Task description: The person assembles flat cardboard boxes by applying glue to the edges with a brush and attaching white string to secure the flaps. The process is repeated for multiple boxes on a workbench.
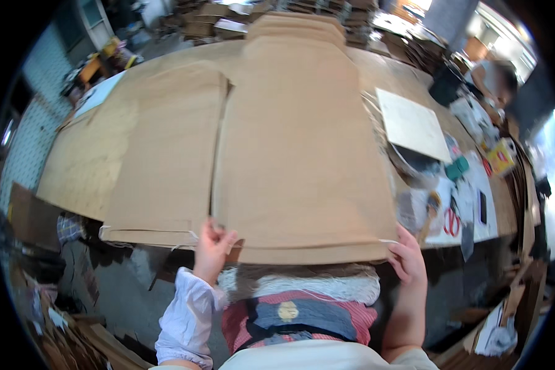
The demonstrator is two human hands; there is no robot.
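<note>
A tall brown kraft paper or cardboard sheet (296,148) lies stacked on others in front of me, its near edge at the table's front. My left hand (213,250) is closed at its near left corner, thumb and fingers pinched on the edge. At the near right corner my right hand (407,254) grips the edge, fingers bent round it. A short white string (387,241) shows beside the right fingertips. Left of this pile lies a second brown pile (166,154), with another white string (193,235) by my left hand.
A pale board (412,123) lies on the table at right. Near it are red-handled scissors (452,221), a brush (433,202), a green roll-like object (457,168) and a dark phone-like object (482,206). Another person (496,80) is at the far right. Cardboard piles (203,21) stand behind.
</note>
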